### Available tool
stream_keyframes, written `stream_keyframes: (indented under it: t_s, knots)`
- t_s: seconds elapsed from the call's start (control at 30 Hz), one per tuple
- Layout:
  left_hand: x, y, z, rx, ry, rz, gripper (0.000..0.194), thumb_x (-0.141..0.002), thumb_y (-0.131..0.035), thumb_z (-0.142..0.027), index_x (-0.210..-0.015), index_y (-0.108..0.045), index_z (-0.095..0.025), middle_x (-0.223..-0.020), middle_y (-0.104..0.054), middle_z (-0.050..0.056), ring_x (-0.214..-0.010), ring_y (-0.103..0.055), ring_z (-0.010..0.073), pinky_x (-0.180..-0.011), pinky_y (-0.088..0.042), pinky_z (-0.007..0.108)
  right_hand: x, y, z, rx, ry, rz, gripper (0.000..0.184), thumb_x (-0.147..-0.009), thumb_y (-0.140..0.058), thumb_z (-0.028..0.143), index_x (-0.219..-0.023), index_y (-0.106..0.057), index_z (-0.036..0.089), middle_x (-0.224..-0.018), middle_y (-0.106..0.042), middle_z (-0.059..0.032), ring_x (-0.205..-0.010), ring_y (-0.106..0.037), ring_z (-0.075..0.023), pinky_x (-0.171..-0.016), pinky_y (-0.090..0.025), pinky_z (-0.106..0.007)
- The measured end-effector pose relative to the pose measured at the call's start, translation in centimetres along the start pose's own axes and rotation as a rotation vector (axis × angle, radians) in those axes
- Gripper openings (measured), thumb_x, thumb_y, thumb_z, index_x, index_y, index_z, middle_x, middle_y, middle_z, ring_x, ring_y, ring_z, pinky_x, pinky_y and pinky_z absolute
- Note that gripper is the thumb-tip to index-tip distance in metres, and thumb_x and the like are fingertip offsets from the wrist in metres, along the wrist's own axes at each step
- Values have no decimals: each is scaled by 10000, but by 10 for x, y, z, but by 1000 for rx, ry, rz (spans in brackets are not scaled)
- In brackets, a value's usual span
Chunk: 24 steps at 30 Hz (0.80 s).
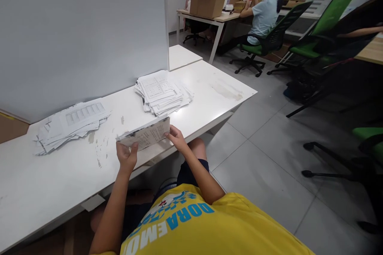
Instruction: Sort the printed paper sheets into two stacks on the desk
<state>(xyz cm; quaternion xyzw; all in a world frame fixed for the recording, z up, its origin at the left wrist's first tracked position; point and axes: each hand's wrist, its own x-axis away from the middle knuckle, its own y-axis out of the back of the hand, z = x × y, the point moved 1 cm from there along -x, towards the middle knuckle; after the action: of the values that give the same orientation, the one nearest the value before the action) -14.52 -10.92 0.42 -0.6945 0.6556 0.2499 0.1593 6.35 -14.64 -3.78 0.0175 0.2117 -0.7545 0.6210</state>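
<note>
Between my two hands I hold a printed paper sheet, tilted up near the front edge of the white table. My left hand grips its left end with the thumb on the near face. At the right end, my right hand pinches it between thumb and fingers. The sheet looks folded or doubled, with a dark strip along its top; how many layers it has I cannot tell. Beyond it lies a thick stack of printed papers. Farther left, a second, fanned-out paper stack rests on the table.
A grey partition stands along the back of the white table. A cardboard box sits at the far left. Across the tiled floor, a person sits on a green chair by a desk with stacked boxes. More green chairs stand right.
</note>
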Motion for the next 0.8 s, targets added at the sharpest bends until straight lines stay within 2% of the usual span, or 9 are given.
stream_keyframes:
  t_s: [0.1,0.2,0.3,0.37,0.5,0.6,0.67,0.8]
  knots:
    - [0,-1,-1,-11,17,-7,623,-766,-683,-618,-1164,-539,-161,-1109,-629,149,-1176,-584,282,-1011,-474,399,2,-1,2,38,-38,27,434,-797,-652,571,-1041,-662,213,-1041,-679,-62,-1002,-613,-235,-923,-466,-358]
    - [1,-1,-3,-62,51,-50,583,-767,-661,-645,-1091,-562,-171,-977,-650,100,-994,-653,240,-908,-524,369,5,-2,7,96,-68,57,456,-801,-627,613,-998,-681,206,-970,-689,-54,-970,-617,-242,-892,-481,-366]
    - [0,5,-11,-103,78,-73,536,-755,-671,-642,-1002,-590,-173,-854,-651,57,-848,-664,209,-828,-545,346,12,2,17,126,-81,107,402,-816,-639,567,-959,-694,195,-937,-692,-50,-939,-626,-236,-890,-487,-373]
    - [-3,10,-19,-80,146,50,497,-777,-674,-598,-1026,-611,-172,-875,-673,68,-853,-673,216,-795,-554,330,19,9,24,115,-119,185,372,-813,-661,530,-964,-703,193,-940,-698,-56,-926,-636,-236,-859,-503,-366]
    - [-7,10,-33,-53,383,467,478,-816,-669,-520,-1157,-645,-186,-924,-718,103,-838,-698,255,-676,-579,315,42,25,30,36,-331,426,415,-761,-738,469,-1063,-689,190,-884,-699,-51,-750,-640,-184,-653,-538,-288]
    - [-5,3,-40,-14,483,592,483,-796,-697,-493,-1164,-669,-181,-909,-734,110,-803,-708,267,-652,-587,325,61,33,26,-65,-490,539,494,-756,-752,422,-1171,-637,179,-869,-689,-39,-563,-566,-107,-468,-471,-215]
    - [-1,-2,-40,14,534,653,509,-780,-714,-471,-1197,-657,-186,-953,-737,112,-839,-709,273,-690,-590,336,71,37,22,-108,-532,514,515,-753,-758,401,-1194,-622,173,-866,-687,-38,-523,-530,-86,-413,-420,-193]
    - [11,-4,-34,25,677,788,629,-775,-709,-462,-1327,-566,-197,-1030,-728,119,-874,-708,272,-724,-577,341,84,44,12,-160,-552,324,475,-717,-782,407,-1103,-669,152,-848,-703,-55,-527,-520,-86,-386,-367,-182]
